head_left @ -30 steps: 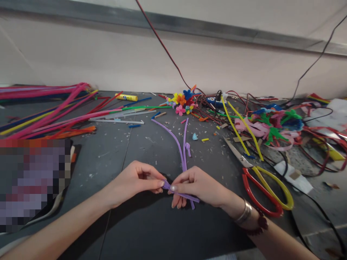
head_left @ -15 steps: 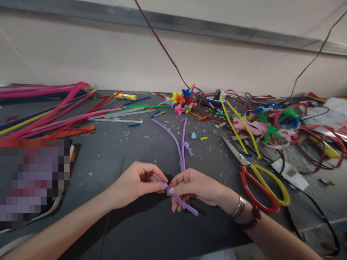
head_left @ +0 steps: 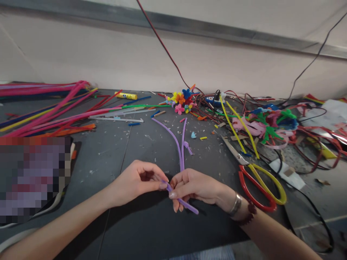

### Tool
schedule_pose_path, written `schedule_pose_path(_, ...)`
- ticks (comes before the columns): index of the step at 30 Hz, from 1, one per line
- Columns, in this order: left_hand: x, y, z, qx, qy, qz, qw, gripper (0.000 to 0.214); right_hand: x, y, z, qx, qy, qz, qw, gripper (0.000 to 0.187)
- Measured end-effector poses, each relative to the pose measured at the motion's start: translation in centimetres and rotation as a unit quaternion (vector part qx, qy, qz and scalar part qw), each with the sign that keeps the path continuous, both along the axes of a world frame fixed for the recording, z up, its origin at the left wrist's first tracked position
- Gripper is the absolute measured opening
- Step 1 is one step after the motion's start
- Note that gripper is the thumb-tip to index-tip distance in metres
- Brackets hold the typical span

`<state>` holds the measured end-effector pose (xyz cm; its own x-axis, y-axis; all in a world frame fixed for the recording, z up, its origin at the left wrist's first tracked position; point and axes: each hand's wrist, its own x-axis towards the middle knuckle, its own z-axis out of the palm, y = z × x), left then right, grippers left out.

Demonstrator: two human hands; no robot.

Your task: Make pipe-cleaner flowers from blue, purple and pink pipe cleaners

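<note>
Between both hands is a short purple pipe cleaner point(head_left: 189, 206), its free end slanting down to the right. My left hand point(head_left: 142, 178) pinches its upper left end between thumb and fingertips. My right hand point(head_left: 192, 187) grips it a little farther along with thumb and fingers. Just beyond my right hand, two longer purple pipe cleaners point(head_left: 177, 141) lie on the dark table point(head_left: 141, 231); their near ends are hidden behind that hand. A small knotted purple piece point(head_left: 187, 147) rests beside them.
Scissors point(head_left: 252, 169) with red and yellow handles lie on the right. Pipe cleaner flowers point(head_left: 180, 98), a glue stick point(head_left: 126, 95) and a bundle of coloured pipe cleaners point(head_left: 54, 104) are along the back. Tangled cords and green-pink pieces point(head_left: 268, 124) cover the right. A pixelated block point(head_left: 29, 177) is at left.
The fingers have shifted slightly on the short purple pipe cleaner, and a bit more of it shows between the two hands. The view has moved a little; the rest stays in place.
</note>
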<state>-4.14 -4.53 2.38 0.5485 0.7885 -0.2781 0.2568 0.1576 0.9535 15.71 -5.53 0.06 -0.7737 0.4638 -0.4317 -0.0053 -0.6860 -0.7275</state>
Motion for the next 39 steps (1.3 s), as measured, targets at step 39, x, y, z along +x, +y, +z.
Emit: schedule_pose_path(39,1.5,0.9,-0.9,0.083,-0.032,0.110,0.990,0.008,0.9,1.1,-0.2,-0.036,0.039,-0.139,0.989,0.018)
